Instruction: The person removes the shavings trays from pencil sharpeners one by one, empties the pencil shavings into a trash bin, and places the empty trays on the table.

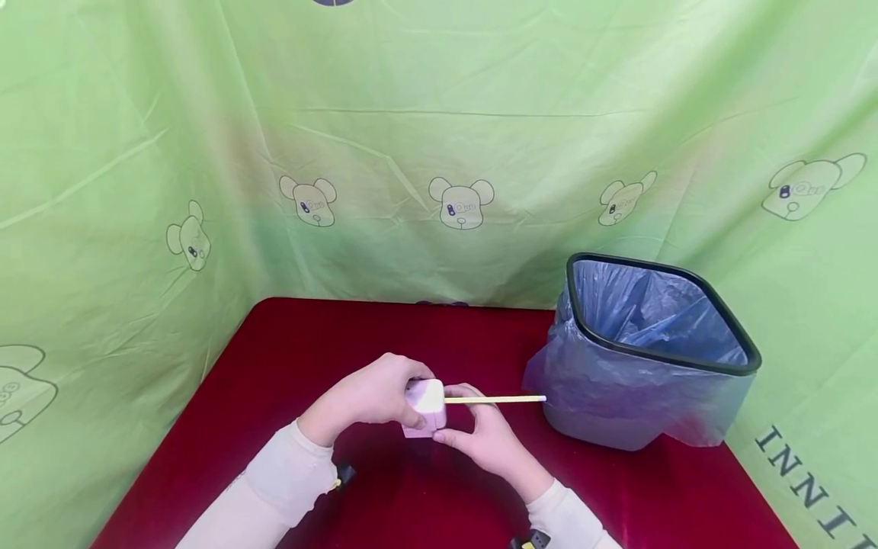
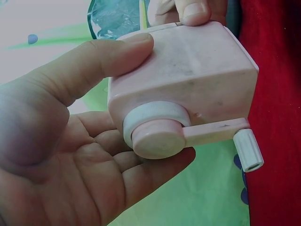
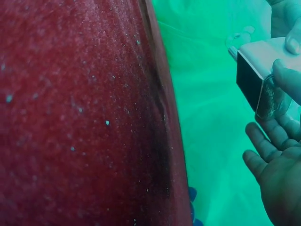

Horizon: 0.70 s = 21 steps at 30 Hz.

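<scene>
A pink hand-crank pencil sharpener (image 1: pixel 430 400) is held up above the table between both hands. My left hand (image 1: pixel 380 393) grips its body, thumb on one face and fingers beneath. In the left wrist view, the crank arm (image 2: pixel 214 132) and its white knob (image 2: pixel 249 149) point away from the palm. A yellow pencil (image 1: pixel 504 399) sticks out of the sharpener toward the right. My right hand (image 1: pixel 487 438) pinches the sharpener's front end, the pencil passing over its fingers. There, the right wrist view shows a see-through part (image 3: pixel 270 99) with dark flecks under the thumb.
A bin (image 1: pixel 604 427) with a black rim and a bluish plastic liner stands at the right of the table, close to the pencil's end. Dark red cloth covers the table (image 1: pixel 309 335). Green curtains (image 1: pixel 411 91) with bear heads hang around it.
</scene>
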{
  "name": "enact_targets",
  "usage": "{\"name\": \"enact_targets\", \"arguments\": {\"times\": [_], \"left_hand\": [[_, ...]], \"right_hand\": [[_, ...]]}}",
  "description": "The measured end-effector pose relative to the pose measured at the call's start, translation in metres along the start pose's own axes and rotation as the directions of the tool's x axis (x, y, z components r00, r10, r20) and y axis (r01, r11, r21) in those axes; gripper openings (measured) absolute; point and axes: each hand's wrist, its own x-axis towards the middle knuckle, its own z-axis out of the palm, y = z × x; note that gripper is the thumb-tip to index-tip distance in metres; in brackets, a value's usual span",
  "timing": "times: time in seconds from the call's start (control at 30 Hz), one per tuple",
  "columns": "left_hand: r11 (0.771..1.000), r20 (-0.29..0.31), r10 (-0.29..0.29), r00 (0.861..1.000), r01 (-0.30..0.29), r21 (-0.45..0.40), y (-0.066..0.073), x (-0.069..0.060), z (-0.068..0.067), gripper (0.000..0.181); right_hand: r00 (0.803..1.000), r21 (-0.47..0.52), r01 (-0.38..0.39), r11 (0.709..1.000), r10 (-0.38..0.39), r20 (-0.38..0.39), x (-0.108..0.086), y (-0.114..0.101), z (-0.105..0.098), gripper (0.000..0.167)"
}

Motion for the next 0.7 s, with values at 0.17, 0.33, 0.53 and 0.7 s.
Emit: {"name": "enact_targets", "arguments": {"times": [0.17, 0.33, 0.53, 0.7], "left_hand": [[1.000, -0.026, -0.001, 1.000, 0.001, 0.003, 0.0000, 0.0015, 0.0022, 0.045], [1.000, -0.036, -0.002, 0.999, 0.002, 0.000, 0.0000, 0.0012, 0.0028, 0.044], [1.000, -0.039, -0.016, 0.999, 0.016, -0.002, -0.0007, -0.0005, 0.0028, 0.046], [1.000, -0.041, -0.005, 0.999, 0.005, 0.006, -0.0021, -0.0024, 0.0014, 0.045]], "right_hand": [[1.000, -0.004, 0.011, 1.000, -0.011, -0.020, 0.0006, -0.0004, 0.0008, 0.057], [0.999, -0.007, 0.043, 0.999, -0.043, -0.030, 0.0009, -0.0017, 0.0023, 0.056], [0.999, -0.006, 0.040, 0.999, -0.040, -0.024, 0.0002, -0.0020, 0.0037, 0.056], [0.999, -0.008, 0.041, 0.999, -0.041, -0.025, 0.0009, -0.0013, 0.0058, 0.056]]}}
